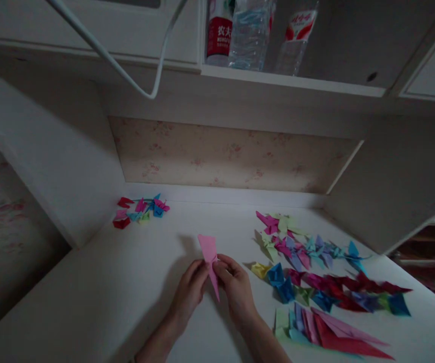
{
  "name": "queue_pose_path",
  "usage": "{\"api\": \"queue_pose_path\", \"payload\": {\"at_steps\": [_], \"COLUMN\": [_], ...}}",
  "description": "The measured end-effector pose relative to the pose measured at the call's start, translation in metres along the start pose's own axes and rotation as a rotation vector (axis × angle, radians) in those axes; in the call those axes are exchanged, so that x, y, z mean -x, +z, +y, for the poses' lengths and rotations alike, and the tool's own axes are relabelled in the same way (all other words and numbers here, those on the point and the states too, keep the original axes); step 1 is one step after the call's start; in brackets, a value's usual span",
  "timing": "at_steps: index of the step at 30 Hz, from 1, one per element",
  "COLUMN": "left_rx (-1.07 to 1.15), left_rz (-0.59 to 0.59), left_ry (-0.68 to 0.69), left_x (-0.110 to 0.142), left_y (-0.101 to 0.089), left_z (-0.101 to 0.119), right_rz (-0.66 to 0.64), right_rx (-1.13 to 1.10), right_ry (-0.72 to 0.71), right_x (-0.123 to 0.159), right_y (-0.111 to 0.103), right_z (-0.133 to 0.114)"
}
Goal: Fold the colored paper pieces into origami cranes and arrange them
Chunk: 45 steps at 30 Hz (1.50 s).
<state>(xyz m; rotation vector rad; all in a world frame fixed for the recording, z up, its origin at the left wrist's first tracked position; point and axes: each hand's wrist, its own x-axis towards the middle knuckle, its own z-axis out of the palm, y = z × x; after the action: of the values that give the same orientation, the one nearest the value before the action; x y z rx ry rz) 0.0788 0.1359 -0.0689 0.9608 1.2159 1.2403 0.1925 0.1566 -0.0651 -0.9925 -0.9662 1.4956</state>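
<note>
A folded piece of pink paper (208, 247) is held up between my two hands over the white desk (126, 282). It is wide at the top and narrows to a point below. My left hand (192, 290) pinches its left edge at the middle, and my right hand (237, 287) grips the right edge at about the same height. Fingers partly cover the paper's narrow middle. To the right of my right hand lie rows of colourful folded paper pieces (323, 290), with a fan of flat folded papers (323, 330) nearest me.
A small cluster of folded paper pieces (141, 212) lies at the back left. Overhead, a shelf (296, 84) carries several plastic bottles (249, 35). A white cable or bar (152, 93) hangs at upper left. Side panels (410, 176) flank the desk.
</note>
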Motion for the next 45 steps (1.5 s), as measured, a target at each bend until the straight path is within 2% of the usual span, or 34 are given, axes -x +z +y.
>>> {"api": "queue_pose_path", "payload": {"at_steps": [5, 10, 17, 20, 23, 26, 29, 33, 35, 38, 41, 45], "left_rx": [-0.033, -0.056, -0.06, -0.037, -0.026, 0.022, 0.117, 0.215, 0.26, 0.247, 0.007, -0.416], "left_rz": [-0.02, 0.007, -0.01, 0.01, 0.041, 0.039, -0.005, -0.176, -0.312, -0.477, -0.604, -0.757], "left_ry": [0.037, 0.06, 0.076, 0.114, 0.097, 0.074, 0.037, -0.02, -0.061, -0.107, -0.082, 0.147], "left_x": [0.002, 0.001, 0.002, 0.003, 0.007, 0.014, 0.026, 0.044, 0.05, 0.052, 0.045, 0.032], "left_y": [-0.006, -0.012, -0.014, -0.016, -0.019, -0.02, -0.015, 0.009, 0.027, 0.061, 0.099, 0.148], "left_z": [0.006, 0.005, 0.007, 0.007, 0.007, 0.009, 0.013, 0.02, 0.024, 0.036, 0.053, 0.067], "right_rz": [-0.021, -0.079, -0.059, -0.048, -0.068, -0.107, -0.134, -0.233, -0.295, -0.312, -0.397, -0.532], "right_rx": [-0.058, -0.079, -0.044, 0.067, 0.287, 0.499, 0.612, 0.753, 0.798, 0.851, 0.961, 1.078], "right_ry": [0.044, 0.079, 0.075, 0.018, -0.086, -0.227, -0.317, -0.422, -0.466, -0.452, -0.432, -0.46], "right_x": [0.02, 0.02, 0.02, 0.028, 0.05, 0.082, 0.112, 0.132, 0.135, 0.132, 0.124, 0.105], "right_y": [-0.002, -0.001, -0.003, -0.006, -0.014, -0.031, -0.055, -0.077, -0.077, -0.066, -0.051, -0.031], "right_z": [0.006, 0.012, 0.015, 0.016, 0.019, 0.028, 0.041, 0.045, 0.04, 0.03, 0.024, 0.021]}}
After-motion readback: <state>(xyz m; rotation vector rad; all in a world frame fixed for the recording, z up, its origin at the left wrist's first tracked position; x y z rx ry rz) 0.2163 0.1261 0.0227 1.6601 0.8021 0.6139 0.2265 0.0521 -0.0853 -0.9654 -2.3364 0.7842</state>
